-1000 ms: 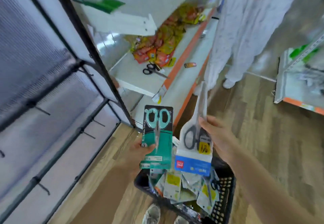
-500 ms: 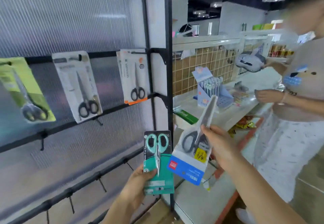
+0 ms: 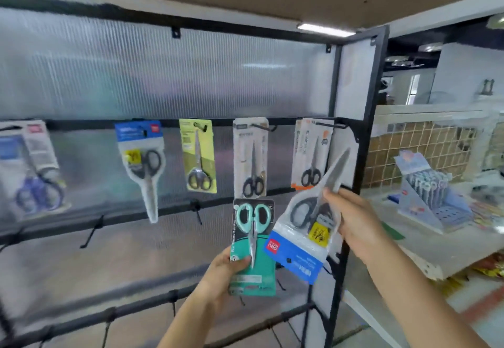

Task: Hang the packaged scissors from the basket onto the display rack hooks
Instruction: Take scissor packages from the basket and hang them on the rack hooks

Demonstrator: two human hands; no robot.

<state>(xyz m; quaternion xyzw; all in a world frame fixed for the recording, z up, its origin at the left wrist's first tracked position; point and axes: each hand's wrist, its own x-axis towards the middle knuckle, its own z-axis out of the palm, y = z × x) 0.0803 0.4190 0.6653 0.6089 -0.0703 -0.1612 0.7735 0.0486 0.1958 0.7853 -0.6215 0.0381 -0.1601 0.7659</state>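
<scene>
You can read an upside-down red "deli" logo on the blue-banded scissors pack (image 3: 298,249) your right hand (image 3: 357,227) pinches; other print is too blurred.

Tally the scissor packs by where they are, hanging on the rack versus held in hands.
Hanging on rack: 5
In left hand: 1
In right hand: 1
Total: 7

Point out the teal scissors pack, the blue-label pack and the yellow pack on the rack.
teal pack (image 3: 252,249): head view, card middle.
blue-label pack (image 3: 296,256): head view, blue label.
yellow pack (image 3: 198,154): head view, card middle.
</scene>
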